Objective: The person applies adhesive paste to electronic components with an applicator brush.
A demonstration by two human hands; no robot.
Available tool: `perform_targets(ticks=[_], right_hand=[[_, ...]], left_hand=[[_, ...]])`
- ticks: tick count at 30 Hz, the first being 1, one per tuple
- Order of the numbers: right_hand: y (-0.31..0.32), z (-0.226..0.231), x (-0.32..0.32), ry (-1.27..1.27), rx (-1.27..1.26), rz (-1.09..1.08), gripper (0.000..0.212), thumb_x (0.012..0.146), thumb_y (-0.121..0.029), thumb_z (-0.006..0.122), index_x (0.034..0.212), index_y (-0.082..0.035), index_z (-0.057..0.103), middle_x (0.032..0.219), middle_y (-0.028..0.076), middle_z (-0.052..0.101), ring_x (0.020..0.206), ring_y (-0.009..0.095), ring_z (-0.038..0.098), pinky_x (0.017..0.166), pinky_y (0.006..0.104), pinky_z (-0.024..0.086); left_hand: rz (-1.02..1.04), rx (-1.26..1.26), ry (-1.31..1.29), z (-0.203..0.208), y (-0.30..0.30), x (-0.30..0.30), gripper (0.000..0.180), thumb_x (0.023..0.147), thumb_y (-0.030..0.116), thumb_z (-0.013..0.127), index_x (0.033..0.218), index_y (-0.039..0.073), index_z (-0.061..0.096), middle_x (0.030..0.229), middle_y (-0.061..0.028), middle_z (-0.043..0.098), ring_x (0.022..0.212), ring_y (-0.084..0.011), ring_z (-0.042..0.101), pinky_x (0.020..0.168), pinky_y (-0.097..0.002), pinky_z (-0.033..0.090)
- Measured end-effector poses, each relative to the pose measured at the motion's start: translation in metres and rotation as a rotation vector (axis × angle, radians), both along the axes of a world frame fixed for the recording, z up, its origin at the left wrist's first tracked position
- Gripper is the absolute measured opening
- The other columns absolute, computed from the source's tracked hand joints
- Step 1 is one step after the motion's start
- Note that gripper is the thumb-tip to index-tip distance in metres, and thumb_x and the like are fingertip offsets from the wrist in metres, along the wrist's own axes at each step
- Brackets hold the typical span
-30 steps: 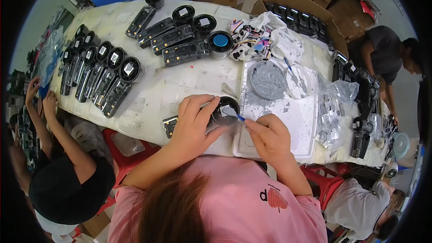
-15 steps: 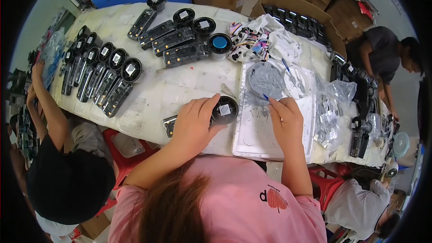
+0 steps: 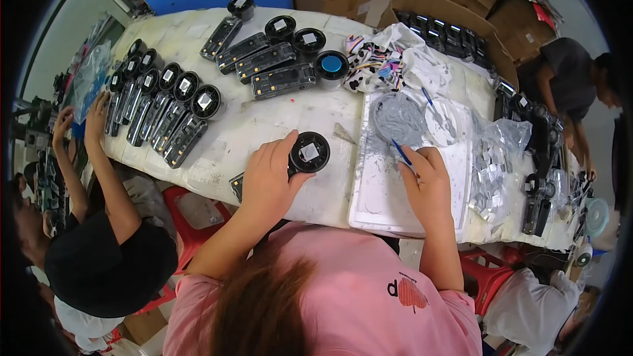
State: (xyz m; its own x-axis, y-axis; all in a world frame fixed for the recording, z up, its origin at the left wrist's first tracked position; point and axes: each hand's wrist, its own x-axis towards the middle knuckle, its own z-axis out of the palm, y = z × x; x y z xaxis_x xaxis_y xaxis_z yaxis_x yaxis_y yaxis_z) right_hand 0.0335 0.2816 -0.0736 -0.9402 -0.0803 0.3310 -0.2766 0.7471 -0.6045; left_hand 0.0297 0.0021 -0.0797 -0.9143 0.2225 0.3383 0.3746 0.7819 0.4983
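My left hand [image 3: 268, 171] is closed around a black device with a round head [image 3: 310, 153], which carries a small white square. The device's long body is mostly hidden under the palm; one end shows by my wrist. In my right hand [image 3: 425, 175], a thin blue stick [image 3: 400, 150] is pinched, its tip at the near edge of a round tub of grey paste [image 3: 399, 118]. That tub sits in a smeared white foam tray [image 3: 379, 207]. Beside it, a second blue stick [image 3: 428, 97] leans over a white round dish [image 3: 443, 122].
Similar devices stand in a row at the left [image 3: 178, 142] and lie in a group at the back [image 3: 273, 62]. A patterned cloth [image 3: 376, 66] lies behind the tray. On the right is a clear bag of silvery pieces [image 3: 491, 178]. A co-worker's hands [image 3: 95, 118] are far left.
The view has shifted slightly. My left hand has moved left with the device, away from the tray. My right hand keeps the blue stick by the tub. The left co-worker's hands have moved.
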Motion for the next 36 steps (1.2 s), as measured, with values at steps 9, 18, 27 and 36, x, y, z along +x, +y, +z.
perform_targets(ticks=[9, 18, 27, 36], right_hand=[[0.001, 0.0, 0.002, -0.055, -0.003, -0.028, 0.03, 0.082, -0.004, 0.07, 0.111, 0.001, 0.066, 0.087, 0.015, 0.058, 0.07, 0.031, 0.058, 0.063, 0.0374, 0.048], [-0.001, -0.004, -0.005, 0.04, 0.082, 0.017, 0.025, 0.083, -0.001, 0.069, 0.107, 0.002, 0.069, 0.081, 0.013, 0.06, 0.067, 0.027, 0.058, 0.061, 0.0337, 0.047], [-0.004, -0.006, 0.002, 0.211, 0.209, -0.016, 0.009, 0.079, 0.001, 0.07, 0.087, 0.002, 0.069, 0.071, 0.011, 0.054, 0.061, 0.029, 0.054, 0.054, 0.039, 0.044], [-0.007, 0.022, 0.025, 0.148, 0.161, 0.018, 0.013, 0.078, 0.004, 0.068, 0.091, 0.002, 0.068, 0.072, 0.011, 0.055, 0.062, 0.028, 0.055, 0.055, 0.0382, 0.044]], left_hand=[[0.001, -0.009, 0.015, -0.004, -0.001, 0.0, 0.073, 0.067, 0.013, 0.084, 0.13, 0.0, 0.05, 0.109, -0.0186, 0.061, 0.097, -0.0366, 0.059, 0.084, -0.0424, 0.047], [0.004, 0.007, 0.022, -0.003, 0.0, -0.001, 0.07, 0.067, 0.014, 0.084, 0.127, 0.0, 0.051, 0.107, -0.0183, 0.062, 0.096, -0.0361, 0.059, 0.083, -0.0419, 0.047], [0.003, 0.03, 0.011, -0.006, -0.002, -0.004, 0.069, 0.067, 0.014, 0.084, 0.126, 0.0, 0.052, 0.107, -0.0185, 0.062, 0.096, -0.036, 0.059, 0.083, -0.0415, 0.048], [-0.024, 0.043, 0.034, -0.003, -0.002, -0.004, 0.067, 0.068, 0.015, 0.082, 0.125, 0.0, 0.051, 0.106, -0.0168, 0.062, 0.095, -0.0351, 0.058, 0.081, -0.0436, 0.045]])
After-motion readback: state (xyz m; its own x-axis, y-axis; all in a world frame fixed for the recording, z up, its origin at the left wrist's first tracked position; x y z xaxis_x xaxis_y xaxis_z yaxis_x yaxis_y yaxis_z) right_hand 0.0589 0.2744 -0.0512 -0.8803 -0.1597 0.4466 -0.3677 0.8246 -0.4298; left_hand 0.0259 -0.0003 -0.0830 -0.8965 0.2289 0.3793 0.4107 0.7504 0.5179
